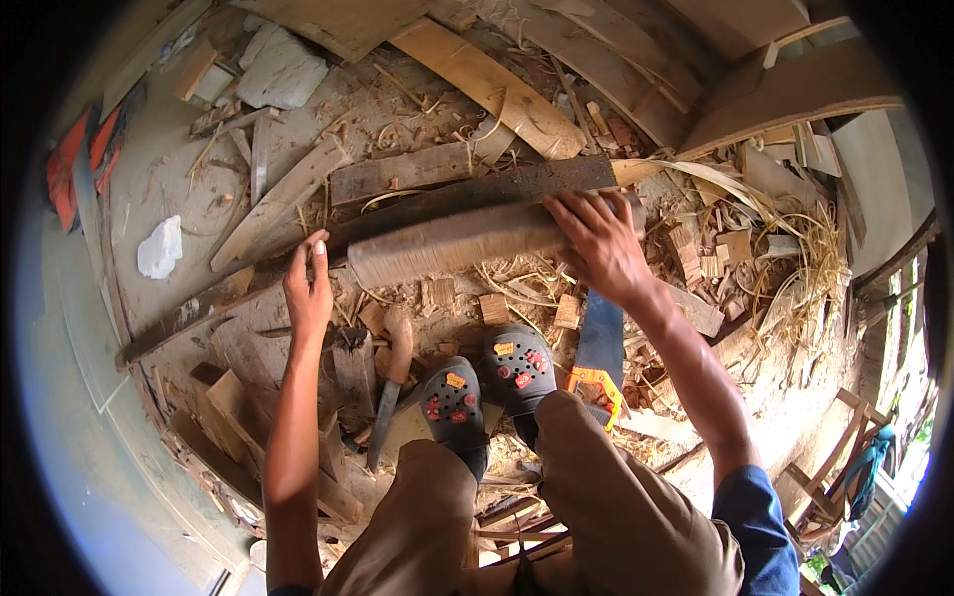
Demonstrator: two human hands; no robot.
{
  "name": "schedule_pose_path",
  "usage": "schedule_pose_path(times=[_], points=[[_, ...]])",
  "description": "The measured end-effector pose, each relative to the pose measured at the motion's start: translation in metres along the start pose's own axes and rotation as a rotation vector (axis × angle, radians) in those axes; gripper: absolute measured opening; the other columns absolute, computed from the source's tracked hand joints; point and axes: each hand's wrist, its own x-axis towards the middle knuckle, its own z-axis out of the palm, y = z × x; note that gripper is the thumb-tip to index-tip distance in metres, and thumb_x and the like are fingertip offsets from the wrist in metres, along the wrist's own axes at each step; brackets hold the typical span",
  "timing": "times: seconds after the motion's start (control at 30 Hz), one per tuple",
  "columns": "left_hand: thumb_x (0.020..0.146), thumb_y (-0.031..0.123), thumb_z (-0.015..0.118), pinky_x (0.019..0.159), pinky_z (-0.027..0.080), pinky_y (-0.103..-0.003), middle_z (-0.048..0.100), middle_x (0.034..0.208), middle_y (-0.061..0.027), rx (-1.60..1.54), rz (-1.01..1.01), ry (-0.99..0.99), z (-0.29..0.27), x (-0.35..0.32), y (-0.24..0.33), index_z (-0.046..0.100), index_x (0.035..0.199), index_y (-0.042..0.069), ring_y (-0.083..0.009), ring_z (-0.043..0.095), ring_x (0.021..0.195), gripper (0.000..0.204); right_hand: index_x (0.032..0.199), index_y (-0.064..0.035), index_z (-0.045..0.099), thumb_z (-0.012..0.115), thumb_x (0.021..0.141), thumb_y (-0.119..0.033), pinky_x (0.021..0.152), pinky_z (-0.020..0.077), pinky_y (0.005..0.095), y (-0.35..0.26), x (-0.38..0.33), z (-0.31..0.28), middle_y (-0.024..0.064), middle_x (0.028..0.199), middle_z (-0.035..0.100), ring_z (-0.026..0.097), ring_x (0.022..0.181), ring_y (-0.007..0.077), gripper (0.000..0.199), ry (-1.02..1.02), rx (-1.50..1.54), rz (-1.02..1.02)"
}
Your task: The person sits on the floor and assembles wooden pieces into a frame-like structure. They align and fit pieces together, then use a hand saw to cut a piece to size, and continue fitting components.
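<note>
A thick brown round length of wood, log-like (447, 246), lies crosswise in front of my feet against a dark beam (417, 211). My right hand (601, 233) is wrapped over its right end, fingers on the top and far side. Just off its left end, my left hand (310, 283) is raised with fingers and thumb stretched up; it appears to hold nothing. Nearer to me a large knife (394, 372) with a curved wooden handle rests on the ground. On the right, a handsaw (599, 348) with an orange-and-black handle lies by my right foot.
Wood chips, offcuts (437, 292) and shavings cover the ground. Beyond the beam lie a plank (497, 84) and a white stone-like lump (281, 68). Thin pale strips (785, 253) pile up at the right. Boards lean at the upper right (795, 89); a pale wall (79, 397) bounds the left.
</note>
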Motion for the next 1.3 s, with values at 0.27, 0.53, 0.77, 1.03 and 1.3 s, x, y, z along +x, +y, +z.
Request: schedule_pose_path(times=[0.27,0.53,0.77,1.03,1.3], points=[[0.107,0.039,0.047,0.114,0.037,-0.043,0.055,0.144,-0.0189,0.257,0.14,-0.031,0.039,-0.002,-0.009,0.056,0.138,0.001,-0.0334,0.052,0.134,0.05,0.144,-0.0124,0.053,0.077,0.085,-0.037,0.114,0.0275,0.052,0.056,0.05,0.026,0.01,0.142,0.057,0.045,0.138,0.0264,0.069,-0.033,-0.009,0.095],[0.104,0.062,0.032,0.117,0.032,-0.042,0.052,0.146,-0.0228,-0.402,-0.256,-0.077,0.034,0.04,-0.007,0.053,0.141,-0.004,-0.0332,0.047,0.139,0.078,0.123,-0.0003,0.066,0.065,0.095,-0.048,0.093,0.0517,0.0401,0.09,0.004,0.056,0.0225,0.112,0.071,0.069,0.107,0.0338,0.055,0.348,0.518,0.835],[0.102,0.066,0.033,0.118,0.032,-0.042,0.051,0.145,-0.0264,-0.454,-0.264,-0.137,0.039,0.029,0.019,0.051,0.141,-0.008,-0.0324,0.046,0.139,0.085,0.092,-0.001,0.069,0.059,0.096,-0.058,0.07,0.0471,0.0386,0.077,0.011,0.051,0.019,0.07,0.06,0.054,0.067,0.0237,0.058,0.34,0.398,0.861],[0.101,0.028,0.064,0.113,0.04,-0.038,0.046,0.151,-0.024,-0.306,-0.069,-0.243,0.043,0.015,0.001,0.039,0.15,-0.005,-0.0308,0.047,0.138,0.064,0.092,0.0024,0.068,0.052,0.101,-0.056,0.067,0.0452,0.0361,0.089,0.009,0.042,0.0116,0.065,0.055,0.048,0.067,0.0174,0.061,0.283,0.418,0.893],[0.101,0.024,0.064,0.098,0.049,-0.031,0.061,0.137,-0.0199,-0.159,-0.027,-0.078,0.05,0.008,0.015,0.049,0.144,-0.004,-0.0192,0.061,0.121,0.053,0.106,0.0053,0.072,0.052,0.102,-0.055,0.066,0.0432,0.0274,0.102,0.004,0.044,0.0048,0.081,0.062,0.053,0.076,0.012,0.064,0.437,1.038,0.998]])
